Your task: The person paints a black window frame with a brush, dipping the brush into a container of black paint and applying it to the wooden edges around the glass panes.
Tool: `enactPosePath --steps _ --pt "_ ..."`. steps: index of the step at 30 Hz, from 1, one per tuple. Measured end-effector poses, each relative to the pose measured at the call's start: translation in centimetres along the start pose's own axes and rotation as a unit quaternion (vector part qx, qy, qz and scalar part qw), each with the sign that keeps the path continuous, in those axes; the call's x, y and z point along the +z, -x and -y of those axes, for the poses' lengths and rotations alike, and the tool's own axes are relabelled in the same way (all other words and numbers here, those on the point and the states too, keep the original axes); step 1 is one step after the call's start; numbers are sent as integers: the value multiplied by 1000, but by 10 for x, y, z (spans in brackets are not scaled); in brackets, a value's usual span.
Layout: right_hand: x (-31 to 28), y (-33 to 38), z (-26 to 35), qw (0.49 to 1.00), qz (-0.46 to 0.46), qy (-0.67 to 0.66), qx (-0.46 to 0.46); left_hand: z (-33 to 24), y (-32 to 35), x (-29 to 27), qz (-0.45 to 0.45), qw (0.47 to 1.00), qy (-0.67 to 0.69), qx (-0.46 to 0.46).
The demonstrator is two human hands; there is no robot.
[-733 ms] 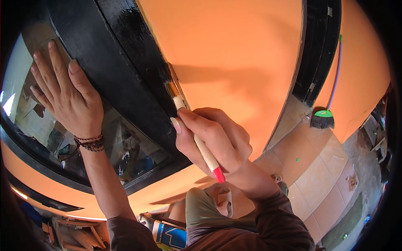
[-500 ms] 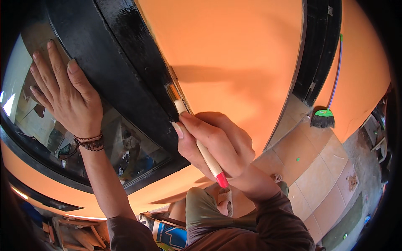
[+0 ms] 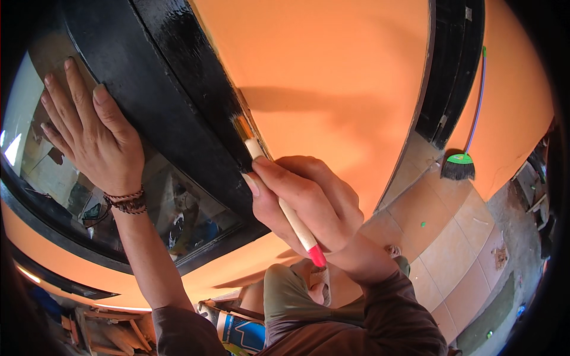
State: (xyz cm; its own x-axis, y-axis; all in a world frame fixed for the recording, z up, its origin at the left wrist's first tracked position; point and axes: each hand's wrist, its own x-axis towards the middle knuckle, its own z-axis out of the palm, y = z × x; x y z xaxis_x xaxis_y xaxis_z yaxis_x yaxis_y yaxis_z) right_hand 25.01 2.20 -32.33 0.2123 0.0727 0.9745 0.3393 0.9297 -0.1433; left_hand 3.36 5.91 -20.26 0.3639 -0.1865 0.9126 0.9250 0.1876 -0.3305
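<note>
My right hand (image 3: 312, 199) grips a slim paintbrush (image 3: 295, 224) with a pale wooden handle and a red end. Its bristles touch the outer edge of the black window frame (image 3: 199, 83), right beside the orange wall (image 3: 332, 53). Glossy, wet-looking black shows on the upper part of that frame strip. With fingers spread, my left hand (image 3: 98, 133) lies flat against the window's glass pane (image 3: 178, 204), holding nothing. A braided bracelet (image 3: 127, 202) circles that wrist.
A broom (image 3: 458, 163) with a green head leans on the wall at right, beside a black door frame (image 3: 451, 65). Below me are floor tiles (image 3: 445, 255) and a blue-and-white container (image 3: 243, 333). Wood scraps (image 3: 116, 332) lie at lower left.
The brush tip has shifted slightly up and left along the frame's edge, with my right hand still around the handle. My left hand stays nearly in place on the glass.
</note>
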Motion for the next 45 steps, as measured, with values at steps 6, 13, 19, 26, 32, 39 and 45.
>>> enactPosePath --steps 6,13,19,26,32,39,45 --pt "4 8 -3 1000 9 -3 11 0 1 -1 5 1000 -2 2" --pt "-1 0 -2 1000 1 -7 2 -2 0 -2 5 1000 0 -2" --pt "-1 8 -3 1000 14 -5 16 0 1 -1 5 1000 -4 2" --pt "0 -1 -2 1000 -1 -20 0 -2 0 -2 12 1000 -4 -3" --pt "-5 7 -1 999 36 -19 16 -1 1 -3 13 1000 -8 -4" --pt "13 -14 -8 995 -15 -53 -89 -2 1 -3 14 1000 -6 -7" --pt "2 4 2 999 44 -29 -8 -2 1 -2 12 1000 -7 -6"
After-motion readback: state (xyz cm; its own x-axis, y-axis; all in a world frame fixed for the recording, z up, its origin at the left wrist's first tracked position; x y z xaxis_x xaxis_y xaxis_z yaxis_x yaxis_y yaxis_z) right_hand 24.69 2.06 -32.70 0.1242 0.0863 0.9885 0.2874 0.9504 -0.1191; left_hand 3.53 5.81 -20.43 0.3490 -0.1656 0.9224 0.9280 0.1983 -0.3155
